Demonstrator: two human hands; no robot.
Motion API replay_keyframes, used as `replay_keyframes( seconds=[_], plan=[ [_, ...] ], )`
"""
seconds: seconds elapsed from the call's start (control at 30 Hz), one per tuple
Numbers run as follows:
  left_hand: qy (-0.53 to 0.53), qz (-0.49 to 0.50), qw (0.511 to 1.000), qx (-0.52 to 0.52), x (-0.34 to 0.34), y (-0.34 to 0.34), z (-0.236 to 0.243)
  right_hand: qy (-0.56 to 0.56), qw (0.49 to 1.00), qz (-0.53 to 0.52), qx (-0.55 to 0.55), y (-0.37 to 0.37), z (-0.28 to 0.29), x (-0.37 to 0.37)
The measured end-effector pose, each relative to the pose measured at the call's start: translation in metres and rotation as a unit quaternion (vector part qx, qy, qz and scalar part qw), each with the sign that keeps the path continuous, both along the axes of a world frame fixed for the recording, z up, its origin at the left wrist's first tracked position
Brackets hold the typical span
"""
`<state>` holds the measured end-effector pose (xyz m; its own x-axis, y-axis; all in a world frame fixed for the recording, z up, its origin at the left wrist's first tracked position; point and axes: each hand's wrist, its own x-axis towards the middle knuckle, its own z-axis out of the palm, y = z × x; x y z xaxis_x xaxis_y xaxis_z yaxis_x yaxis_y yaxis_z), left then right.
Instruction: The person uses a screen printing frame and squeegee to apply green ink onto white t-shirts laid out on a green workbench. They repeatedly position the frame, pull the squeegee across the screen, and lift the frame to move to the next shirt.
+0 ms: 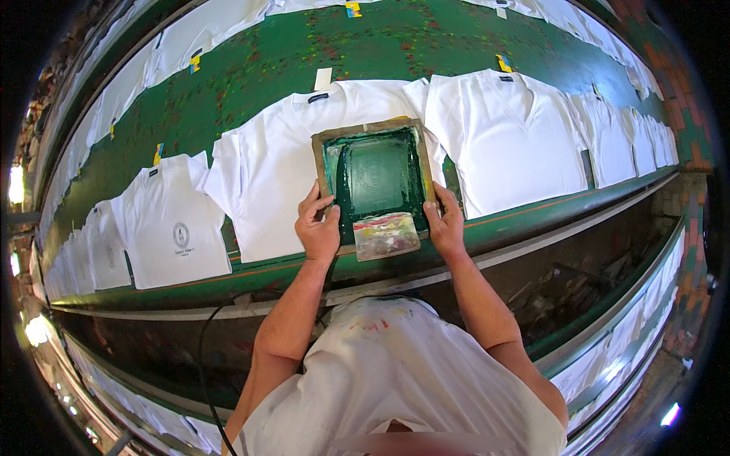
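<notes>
A textile printing workshop is showing itself here: white T-shirts are lying in rows along a long green, paint-spattered table running across the frame, and an ink-stained wooden screen frame is sitting at centre.

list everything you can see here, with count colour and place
screen printing frame: one, wood edge with green-inked mesh, lying on the white t-shirt in front of the person
squeegee: one, paint-smeared, at the frame's near edge
white t-shirts: many, white, laid side by side in rows along the table; the shirt under the frame; a shirt to the left carries a small round print
long table: one, green with paint flecks, running across the view
paper tags: several, white, yellow and blue, above shirt collars
cable: one, black, lower left
left hand: on the frame's left edge
right hand: on the frame's right edge
</notes>
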<state>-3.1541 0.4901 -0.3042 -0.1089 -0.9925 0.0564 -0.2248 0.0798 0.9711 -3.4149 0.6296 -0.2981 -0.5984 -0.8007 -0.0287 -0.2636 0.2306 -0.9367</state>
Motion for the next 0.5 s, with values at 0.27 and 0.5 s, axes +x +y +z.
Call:
replay_keyframes(
  seconds=[0.27,0.5],
  plan=[
    [-0.009,-0.006,1.000,-0.021,0.001,-0.004,-0.005,0.080,0.997,-0.008,-0.012,0.003,0.035,-0.007],
    [0.023,-0.008,1.000,0.009,-0.001,-0.005,-0.008,0.284,0.907,0.286,-0.119,0.029,0.088,0.027]
  ],
)
